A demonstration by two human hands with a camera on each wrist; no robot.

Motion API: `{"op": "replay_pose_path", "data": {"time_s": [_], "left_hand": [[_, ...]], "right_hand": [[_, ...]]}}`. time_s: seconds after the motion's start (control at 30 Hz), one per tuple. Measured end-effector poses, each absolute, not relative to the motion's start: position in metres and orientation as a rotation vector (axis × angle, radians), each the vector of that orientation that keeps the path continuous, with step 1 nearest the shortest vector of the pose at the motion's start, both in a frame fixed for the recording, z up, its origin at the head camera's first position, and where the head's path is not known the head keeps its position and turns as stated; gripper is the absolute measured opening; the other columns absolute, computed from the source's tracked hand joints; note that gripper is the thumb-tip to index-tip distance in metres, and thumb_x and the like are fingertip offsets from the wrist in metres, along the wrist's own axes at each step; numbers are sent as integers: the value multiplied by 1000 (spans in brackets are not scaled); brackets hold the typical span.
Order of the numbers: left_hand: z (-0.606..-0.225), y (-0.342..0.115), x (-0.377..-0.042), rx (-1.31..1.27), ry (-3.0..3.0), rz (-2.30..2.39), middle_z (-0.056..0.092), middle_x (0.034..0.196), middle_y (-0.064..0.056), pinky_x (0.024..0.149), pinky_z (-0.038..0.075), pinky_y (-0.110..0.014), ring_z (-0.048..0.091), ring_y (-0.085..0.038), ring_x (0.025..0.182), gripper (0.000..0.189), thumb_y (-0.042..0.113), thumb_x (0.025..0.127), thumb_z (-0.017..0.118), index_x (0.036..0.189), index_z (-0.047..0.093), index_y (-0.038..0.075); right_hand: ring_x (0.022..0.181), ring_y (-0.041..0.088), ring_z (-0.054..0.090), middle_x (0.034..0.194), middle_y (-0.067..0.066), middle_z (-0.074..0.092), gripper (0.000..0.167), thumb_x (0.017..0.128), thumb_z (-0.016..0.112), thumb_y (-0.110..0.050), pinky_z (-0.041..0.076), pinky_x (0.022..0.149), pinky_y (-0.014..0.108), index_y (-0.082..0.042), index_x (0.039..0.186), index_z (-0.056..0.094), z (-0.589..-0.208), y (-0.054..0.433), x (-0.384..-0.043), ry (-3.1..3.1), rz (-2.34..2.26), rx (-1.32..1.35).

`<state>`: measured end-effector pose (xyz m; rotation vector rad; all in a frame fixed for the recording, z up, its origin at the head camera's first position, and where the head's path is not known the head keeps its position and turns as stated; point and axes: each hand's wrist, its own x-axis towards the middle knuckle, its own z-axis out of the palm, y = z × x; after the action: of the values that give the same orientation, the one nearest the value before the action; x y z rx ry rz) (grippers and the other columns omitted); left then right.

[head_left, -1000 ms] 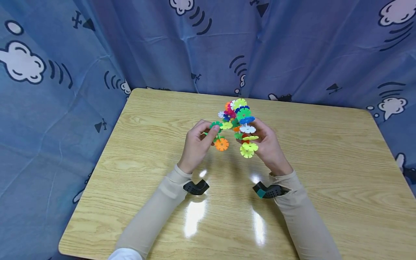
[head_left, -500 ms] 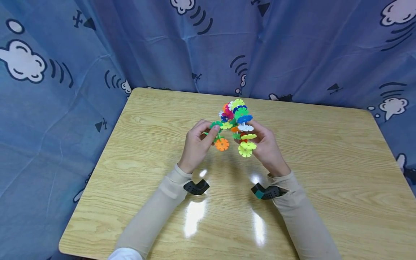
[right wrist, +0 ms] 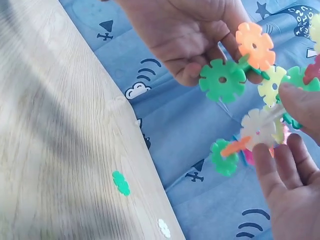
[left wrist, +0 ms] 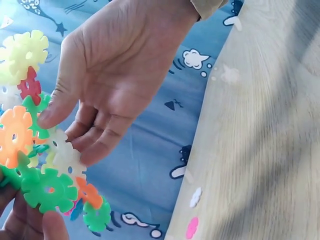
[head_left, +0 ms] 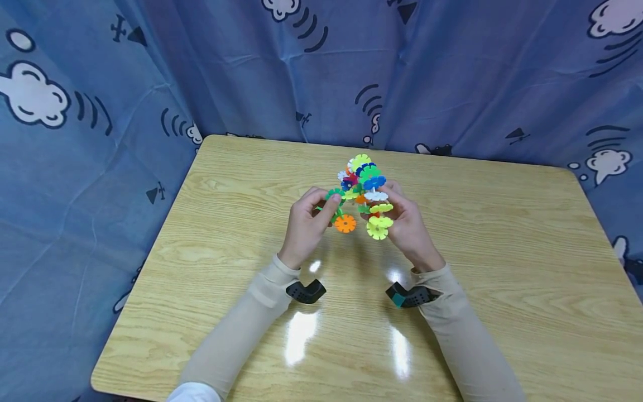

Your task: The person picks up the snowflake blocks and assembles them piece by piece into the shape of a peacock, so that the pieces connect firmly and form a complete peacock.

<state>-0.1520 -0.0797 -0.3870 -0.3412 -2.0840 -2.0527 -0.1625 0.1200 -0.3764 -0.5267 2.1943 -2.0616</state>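
Observation:
A many-coloured construction of interlocking plastic flower discs (head_left: 370, 173) is held between both hands above the table in the head view. My left hand (head_left: 306, 224) pinches a green disc (right wrist: 214, 84) at its left end, thumb on the near side. Close to those fingertips sits an orange disc (head_left: 345, 224). My right hand (head_left: 409, 224) grips the other side from behind; in the right wrist view its thumb and fingers pinch around a whitish disc (right wrist: 252, 125). Yellow discs (head_left: 378, 230) hang at the near end. Part of the right fingers is hidden behind the discs in the head view.
The glossy wooden table (head_left: 226, 335) reaches to a blue printed curtain (head_left: 241, 67) at the back and left. Small flower-shaped patches of colour show on the tabletop in both wrist views. A black wrist device (head_left: 305, 291) sits on each sleeve.
My right hand has moved slightly left with its side of the construction, which leans closer to the left hand. The left hand has shifted only a little right and keeps its pinch.

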Motion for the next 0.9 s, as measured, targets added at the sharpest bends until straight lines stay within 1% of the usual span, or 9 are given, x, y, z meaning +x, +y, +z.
{"op": "replay_pose_path", "data": {"time_s": [0.1,0.17,0.33,0.43,0.5,0.57,0.67,0.8,0.9], "left_hand": [[-388,-79,-152,-328,-2088,-2043,57,86,-2,58,52,-27,54,-10,68,25,13,101,61,87,66,-6],[-389,-79,-152,-319,-2086,-2039,57,85,-3,57,51,-26,53,-10,67,25,14,101,61,87,66,-5],[-388,-80,-153,-302,-2114,-2011,57,83,-6,58,46,-20,53,-16,66,26,17,102,61,86,67,-3],[-387,-81,-153,-297,-2140,-2010,60,85,-14,64,54,-28,57,-26,73,30,19,104,57,89,70,-4],[-386,-82,-153,-306,-2152,-2029,62,89,-22,69,58,-39,58,-34,78,35,19,106,53,90,70,-7],[-385,-83,-153,-322,-2161,-2055,63,94,-25,73,59,-50,59,-39,83,38,19,107,50,94,70,-9],[-384,-83,-152,-350,-2169,-2073,67,100,-24,74,58,-53,58,-40,85,36,20,108,47,104,71,-8],[-383,-86,-152,-351,-2148,-2075,70,105,-21,70,59,-42,59,-31,83,32,18,108,48,113,71,-2],[-381,-90,-154,-335,-2126,-2069,69,104,-22,69,58,-37,59,-31,81,31,16,107,47,111,70,-4]], "right_hand": [[111,19,52,118,0,42,78,66,43,40,60,89,28,12,139,50,-378,120,-164,2210,-2056,-512],[111,19,53,119,-1,44,76,69,46,39,60,89,27,12,140,50,-378,119,-164,2219,-2055,-507],[115,16,53,121,-3,54,42,88,62,18,56,92,18,9,128,60,-381,115,-164,2263,-2067,-445],[118,12,55,123,-5,62,27,95,68,-4,51,98,17,-3,122,65,-384,114,-166,2246,-2093,-346],[116,13,56,122,-5,63,22,98,66,-9,48,104,19,-12,120,65,-387,114,-167,2088,-2194,-270],[115,13,54,120,-5,62,18,100,63,-10,45,107,20,-15,117,66,-390,115,-169,1885,-2318,-204],[111,14,53,118,-2,58,15,102,58,-6,45,106,22,-13,111,67,-395,115,-173,1567,-2498,-107],[116,14,58,128,2,57,20,102,54,-2,49,106,23,-9,120,61,-404,120,-176,1298,-2688,-41],[111,17,64,125,7,61,23,101,55,2,53,102,27,-6,123,55,-411,132,-174,1061,-2834,8]]}}
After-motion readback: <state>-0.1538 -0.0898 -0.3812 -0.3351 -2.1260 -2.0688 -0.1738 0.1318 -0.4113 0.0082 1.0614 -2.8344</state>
